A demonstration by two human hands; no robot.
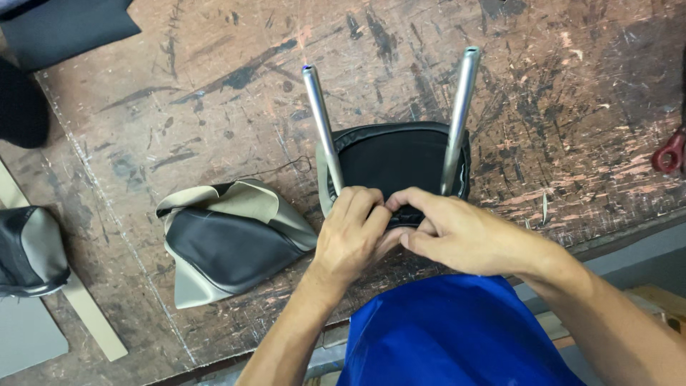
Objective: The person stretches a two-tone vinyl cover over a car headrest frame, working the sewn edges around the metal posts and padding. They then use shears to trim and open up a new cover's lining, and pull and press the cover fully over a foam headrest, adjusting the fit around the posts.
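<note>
A black padded headrest [396,157] lies on the scratched wooden workbench [214,93], its two metal posts [457,118] sticking up toward me. My left hand [350,236] and my right hand [446,232] meet at its near edge, fingers pinching the black cover there. To the left lies a loose black and grey cover [229,239], partly turned inside out, with a thin thread trailing from it.
Another black and grey cover [28,250] sits at the left edge beside a pale wooden strip [86,314]. Dark fabric [64,25] lies at the top left. Red handles of a tool [672,151] show at the right edge. My blue shirt [457,336] fills the bottom.
</note>
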